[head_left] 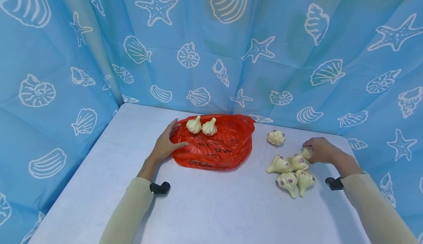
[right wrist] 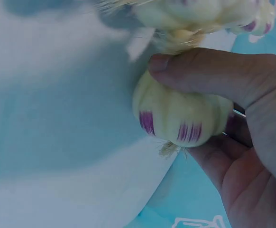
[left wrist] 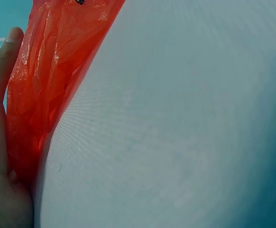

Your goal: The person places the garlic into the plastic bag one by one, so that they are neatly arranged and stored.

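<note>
A red plastic bag (head_left: 228, 145) lies flat near the back of the table, with two garlic bulbs (head_left: 194, 125) side by side on its upper left part. The left hand (head_left: 166, 141) rests on the bag's left edge, fingers and thumb spread; its thumb lies along the red plastic (left wrist: 48, 80) in the left wrist view. At the right, the right hand (head_left: 322, 150) pinches a garlic bulb (right wrist: 180, 111) with purple marks between thumb and fingers. Beside it are several more bulbs (head_left: 286, 181) in a cluster.
A single bulb (head_left: 276, 137) sits apart, between the bag and the right hand. The white table (head_left: 211, 207) is bordered at the back and sides by a blue curtain (head_left: 198, 71) with white shell prints.
</note>
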`<state>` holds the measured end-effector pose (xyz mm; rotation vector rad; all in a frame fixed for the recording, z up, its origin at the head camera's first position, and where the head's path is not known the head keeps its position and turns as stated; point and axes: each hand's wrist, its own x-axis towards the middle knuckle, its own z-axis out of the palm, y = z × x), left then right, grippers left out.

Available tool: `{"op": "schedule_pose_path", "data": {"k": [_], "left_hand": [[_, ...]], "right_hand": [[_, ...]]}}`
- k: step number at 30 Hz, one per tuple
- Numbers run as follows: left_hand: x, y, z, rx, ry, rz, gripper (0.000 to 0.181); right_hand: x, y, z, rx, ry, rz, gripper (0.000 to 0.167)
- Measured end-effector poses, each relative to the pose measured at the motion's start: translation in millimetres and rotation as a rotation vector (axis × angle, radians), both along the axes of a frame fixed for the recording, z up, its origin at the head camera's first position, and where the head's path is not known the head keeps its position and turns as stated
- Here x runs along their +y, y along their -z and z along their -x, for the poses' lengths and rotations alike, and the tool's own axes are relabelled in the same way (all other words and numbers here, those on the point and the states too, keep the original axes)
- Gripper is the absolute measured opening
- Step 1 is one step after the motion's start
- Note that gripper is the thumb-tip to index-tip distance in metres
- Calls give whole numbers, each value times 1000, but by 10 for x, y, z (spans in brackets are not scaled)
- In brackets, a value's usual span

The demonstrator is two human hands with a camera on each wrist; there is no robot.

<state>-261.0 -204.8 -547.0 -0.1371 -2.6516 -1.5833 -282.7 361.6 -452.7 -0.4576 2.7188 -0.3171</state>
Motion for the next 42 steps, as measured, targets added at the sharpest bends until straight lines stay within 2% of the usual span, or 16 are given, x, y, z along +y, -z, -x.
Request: {"op": "schedule_pose_path", "data": {"k": [10,13,19,26,32,36,42], "left_hand": [[-5,-9,-6,5,3,4,107],[-9,-7,-13,6,0,7,108],[-7,-10,-18,8,-3,11,108],[-7,-15,-19,3,2,13,106],[-16,-13,-20,-13,-3,16,105],[-11,-22,-22,-16,-3,20,105],[8,-33,-17,-7,1,22,106]], "right_hand": [[52,47,-19,58,-13,16,52],[71,47,-3,89,5,11,52],[119,68,-4,168,128,70,63],[128,173,-50,226,264,120,77],[85,244,-91,337,355,195,76],[61,306,-99,330,406,230,79],[57,372,-115,338,478,230,81]]}}
